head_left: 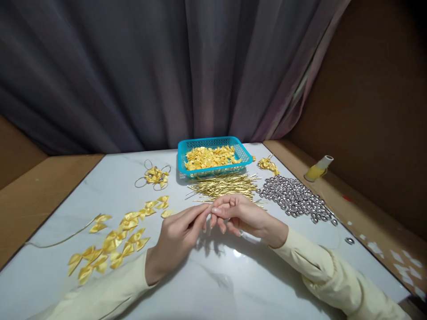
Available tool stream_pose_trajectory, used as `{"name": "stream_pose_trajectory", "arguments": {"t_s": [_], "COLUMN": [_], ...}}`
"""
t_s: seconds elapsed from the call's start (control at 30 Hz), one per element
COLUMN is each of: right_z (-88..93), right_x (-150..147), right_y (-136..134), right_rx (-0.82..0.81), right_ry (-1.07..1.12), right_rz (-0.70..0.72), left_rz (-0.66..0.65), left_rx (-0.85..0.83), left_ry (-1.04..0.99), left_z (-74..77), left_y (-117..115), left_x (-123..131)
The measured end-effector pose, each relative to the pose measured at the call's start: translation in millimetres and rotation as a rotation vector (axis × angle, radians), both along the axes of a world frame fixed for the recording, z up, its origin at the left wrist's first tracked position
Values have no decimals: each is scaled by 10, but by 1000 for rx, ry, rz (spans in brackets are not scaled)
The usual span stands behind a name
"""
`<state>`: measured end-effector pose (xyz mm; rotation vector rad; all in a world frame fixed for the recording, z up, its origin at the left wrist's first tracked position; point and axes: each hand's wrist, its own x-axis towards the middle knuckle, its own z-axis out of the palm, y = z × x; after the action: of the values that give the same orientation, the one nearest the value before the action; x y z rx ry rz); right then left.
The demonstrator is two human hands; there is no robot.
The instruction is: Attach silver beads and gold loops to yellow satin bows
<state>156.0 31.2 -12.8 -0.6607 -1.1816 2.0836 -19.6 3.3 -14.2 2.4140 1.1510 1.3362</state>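
Observation:
My left hand (183,232) and my right hand (240,214) meet fingertip to fingertip above the front of the white table. Both are closed in a pinch; whatever sits between the fingertips is hidden or too small to name. Just beyond them lies a heap of gold twist ties (223,186). Several yellow ribbon bows (111,241) are spread out to the left of my left hand. A pile of shiny silver rings (293,196) lies to the right, past my right wrist.
A blue plastic basket (182,162) of yellow bows stands at the back. Finished-looking clusters of bows with gold loops (156,177) lie back left, others (267,164) back right. A thread spool (318,169) stands on the brown ledge at right, near white scraps (375,248). A single gold cord (66,239) lies far left.

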Motion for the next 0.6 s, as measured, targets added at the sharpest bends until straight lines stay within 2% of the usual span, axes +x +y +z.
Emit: {"name": "stream_pose_trajectory", "arguments": {"t_s": [0.13,0.27,0.33,0.5,0.6], "right_z": [7,23,31,46,45], "right_x": [1,-1,-9,-38,-64], "right_y": [6,-11,-27,-72,-112], "right_rx": [-56,-41,-21,16,51], "right_ry": [30,37,35,16,2], "right_rz": [23,-37,-73,-135,-201], "left_rz": [-40,-64,-42,63,65], "left_rx": [251,360,327,48,77], "left_ry": [141,268,234,72,77], "left_z": [-74,-112,-90,8,-6], "left_y": [34,53,43,8,16], "left_x": [-65,-111,-93,-22,-35]}}
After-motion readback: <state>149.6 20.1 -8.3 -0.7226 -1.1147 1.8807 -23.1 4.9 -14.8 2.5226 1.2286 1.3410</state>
